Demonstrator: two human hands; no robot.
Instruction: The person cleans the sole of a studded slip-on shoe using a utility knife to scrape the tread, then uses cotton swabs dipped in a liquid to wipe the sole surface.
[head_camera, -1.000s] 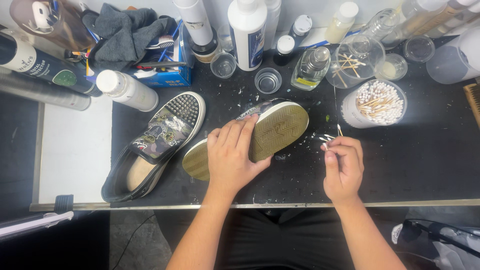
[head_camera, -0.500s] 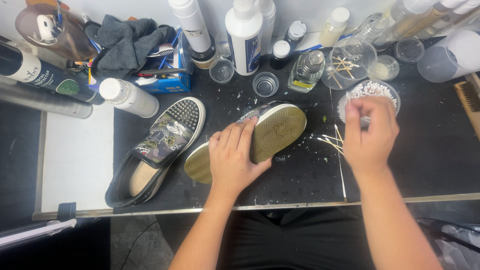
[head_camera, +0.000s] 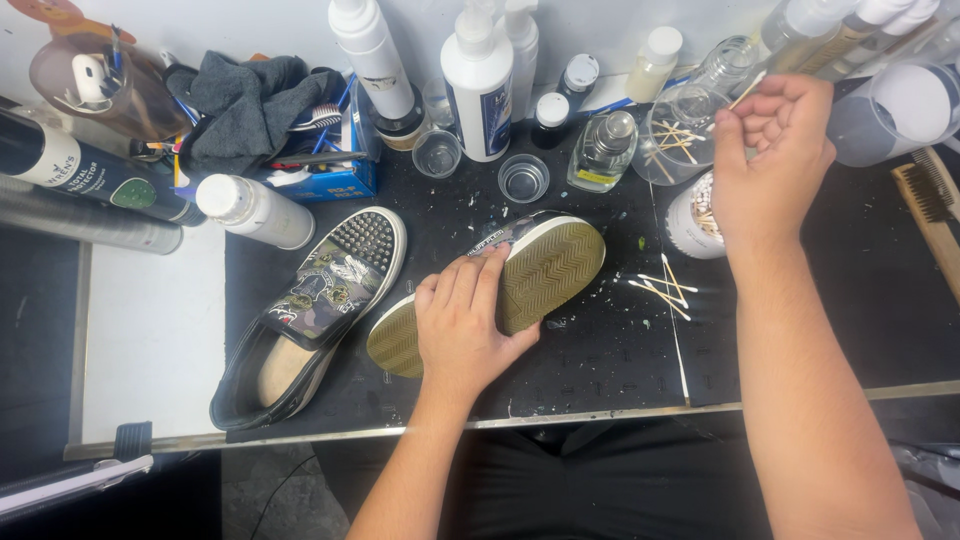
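My left hand (head_camera: 462, 325) lies flat on an upturned slip-on shoe (head_camera: 545, 265), pressing its olive ridged sole against the black mat (head_camera: 600, 350). My right hand (head_camera: 770, 160) is raised over the back right of the bench, its fingers pinched on a thin wooden stick (head_camera: 745, 92) above a clear glass bowl (head_camera: 680, 135) that holds several used sticks. Under the wrist stands a white tub of cotton swabs (head_camera: 692, 218). The matching camouflage shoe with a studded toe (head_camera: 315, 310) sits upright to the left.
Several loose sticks (head_camera: 662, 292) lie on the mat right of the sole. Spray bottles (head_camera: 478, 75), small cups (head_camera: 523, 178), a glass bottle (head_camera: 605, 150), a grey cloth (head_camera: 245, 105) and a blue box (head_camera: 330, 180) crowd the back. A brush (head_camera: 930, 215) lies far right.
My right hand has risen from the mat near the loose sticks, passed the swab tub, and now sits over the glass bowl. The left hand and both shoes stay put.
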